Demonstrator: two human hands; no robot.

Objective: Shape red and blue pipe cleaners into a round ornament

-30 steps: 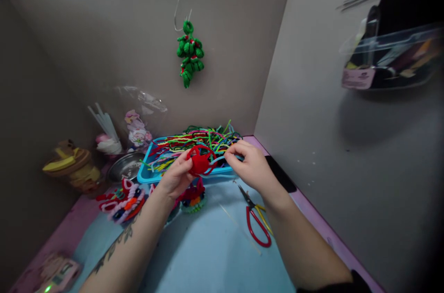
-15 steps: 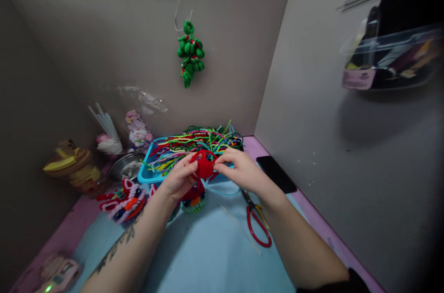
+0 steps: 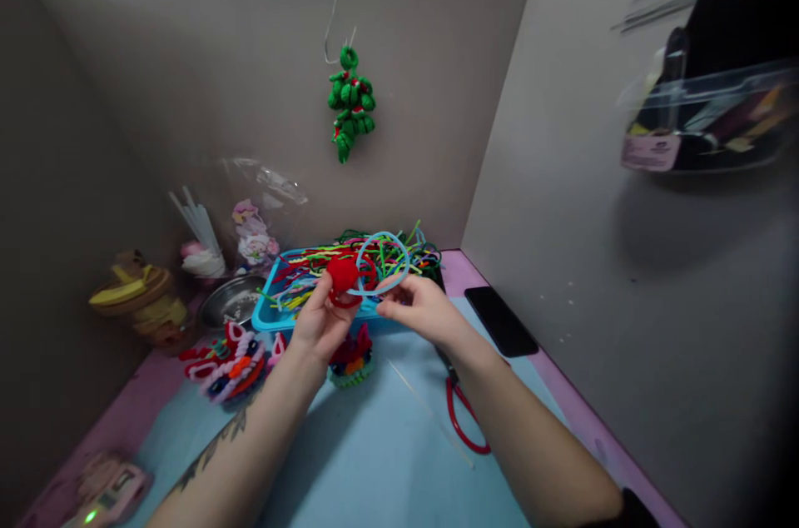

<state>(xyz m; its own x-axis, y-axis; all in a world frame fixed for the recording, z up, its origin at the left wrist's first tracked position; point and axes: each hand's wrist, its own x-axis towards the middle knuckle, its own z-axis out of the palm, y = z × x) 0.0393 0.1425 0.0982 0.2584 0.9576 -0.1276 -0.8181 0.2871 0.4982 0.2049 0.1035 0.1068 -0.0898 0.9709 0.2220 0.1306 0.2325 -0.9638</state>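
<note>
At twelve o'clock, I am pinching the red ball [image 3: 342,274] softly in my left hand [image 3: 321,330] so it isn't squashing, while my right hand [image 3: 425,309] is curling by the blue string [image 3: 408,260], but I can't tell if it's pinching.

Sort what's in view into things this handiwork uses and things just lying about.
Likely in use:
red piece, in the left hand
light-blue strand, at the right hand
blue tray of coloured strands
red-handled scissors

Likely just about:
black phone
metal bowl
hanging green ornament
</note>
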